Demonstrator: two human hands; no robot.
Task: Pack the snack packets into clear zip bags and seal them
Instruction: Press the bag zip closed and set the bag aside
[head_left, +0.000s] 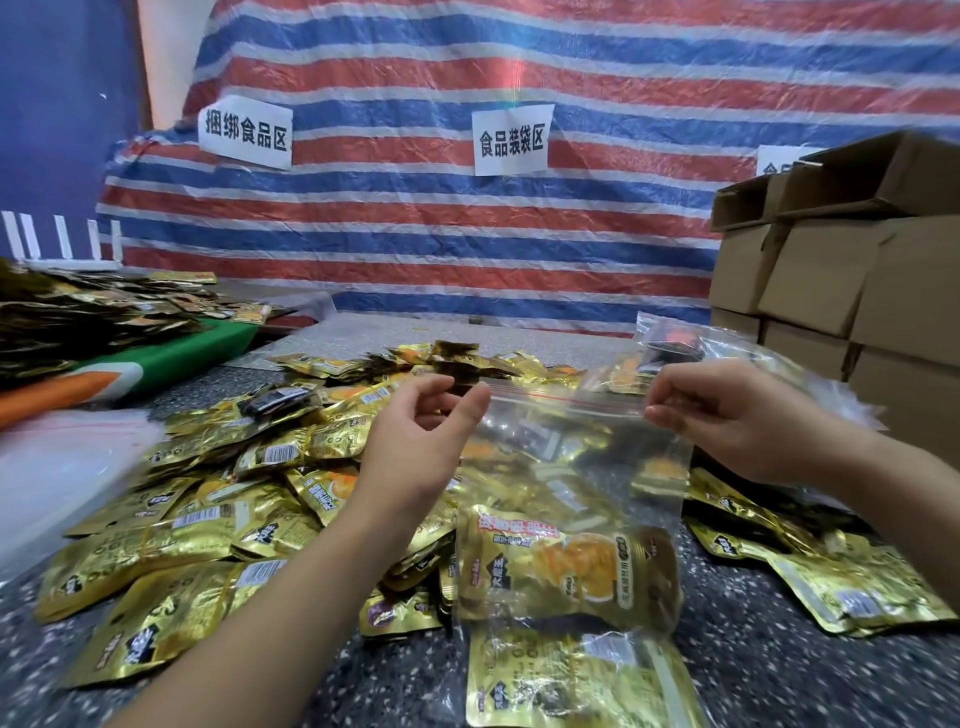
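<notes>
Head view: both hands up over the worktop (779, 675), holding one clear zip bag (571, 467) by its top strip. Left hand (415, 441) is at the left end of the strip, thumb tip against it, fingers curled; pinch looks likely but contact is partly hidden. Right hand (727, 415) pinches the right end of the strip between thumb and curled fingers. Hands are well apart, bag mouth stretched between them, red zip line (545, 397) running across; can't tell whether the seal is closed. Bag hangs down, its bottom resting on the pile; gold snack packets (566, 566) sit inside the lower part. Loose gold snack packet pile (234, 493) covers the worktop under and left of the arms, more packets (831, 571) to the right. One packet (571, 680) lies just below the bag near the bottom edge. Filled clear bags (675, 343) lie behind the right hand. Stack of empty clear bags (62, 467) at far left. Cardboard boxes (831, 270) stacked at right. Another packet heap (93, 312) at far left on a green and orange surface (171, 358). Striped red-blue-white tarp (415, 208) behind, with white paper signs (511, 139) taped on.
</notes>
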